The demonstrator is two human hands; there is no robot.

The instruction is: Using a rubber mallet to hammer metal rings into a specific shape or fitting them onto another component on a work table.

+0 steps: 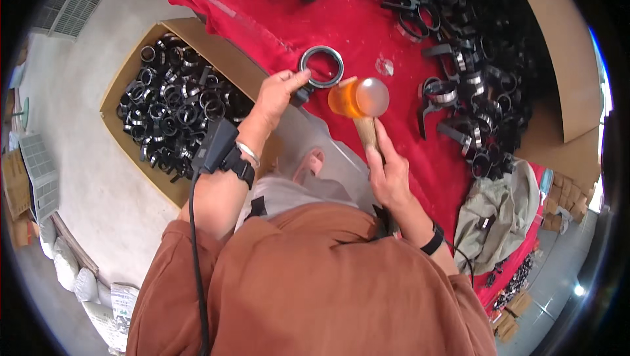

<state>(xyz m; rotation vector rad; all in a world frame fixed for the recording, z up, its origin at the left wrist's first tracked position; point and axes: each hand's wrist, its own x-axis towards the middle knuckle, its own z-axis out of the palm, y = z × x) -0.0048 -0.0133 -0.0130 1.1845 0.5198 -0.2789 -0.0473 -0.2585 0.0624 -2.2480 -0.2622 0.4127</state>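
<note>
My left hand (279,97) pinches a black ring clamp with a silvery inner band (340,70) by its dark lower-left part, at the near edge of the red cloth (275,21). In my right hand (392,175) is a mallet (359,98) with a translucent orange head and a wooden handle, the fingers wrapped round that handle. The mallet's head is just to the lower right of the ring. A small clear plastic scrap (384,66) lies on the cloth beyond the mallet.
Many similar black clamps (469,83) are heaped on the cloth at the right, before a large cardboard sheet (558,47). A cardboard box (111,103) full of clamps stands at my left. A grey-green cloth (502,211) lies at the right. Sacks (85,287) are on the floor.
</note>
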